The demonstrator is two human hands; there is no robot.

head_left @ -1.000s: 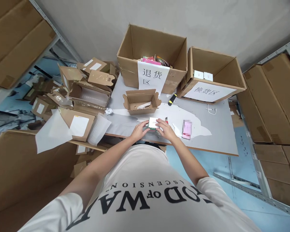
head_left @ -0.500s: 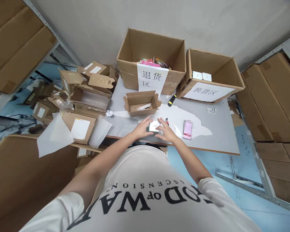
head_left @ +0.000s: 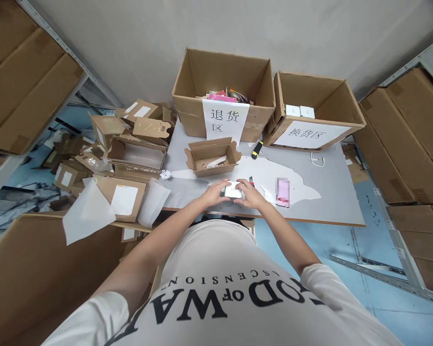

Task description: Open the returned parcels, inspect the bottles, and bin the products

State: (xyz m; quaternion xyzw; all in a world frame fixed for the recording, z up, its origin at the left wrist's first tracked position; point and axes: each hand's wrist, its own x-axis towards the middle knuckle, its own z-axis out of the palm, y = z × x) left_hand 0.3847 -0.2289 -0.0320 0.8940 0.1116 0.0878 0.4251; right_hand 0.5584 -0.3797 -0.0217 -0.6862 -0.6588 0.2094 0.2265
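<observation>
left hand (head_left: 213,192) and right hand (head_left: 250,193) pinch small white box (head_left: 233,191) from either side, both equally close; box sits at desk (head_left: 332,192) near edge, long axis running hand to hand, behind it open carton (head_left: 211,156).

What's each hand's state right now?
Left hand: closed on the small white box.
Right hand: closed on the same box.

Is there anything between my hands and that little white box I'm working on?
Nothing visible. The left hand and right hand already clasp the small white box from either side at the near edge of the table. The open cardboard box sits behind it, apart.
</observation>
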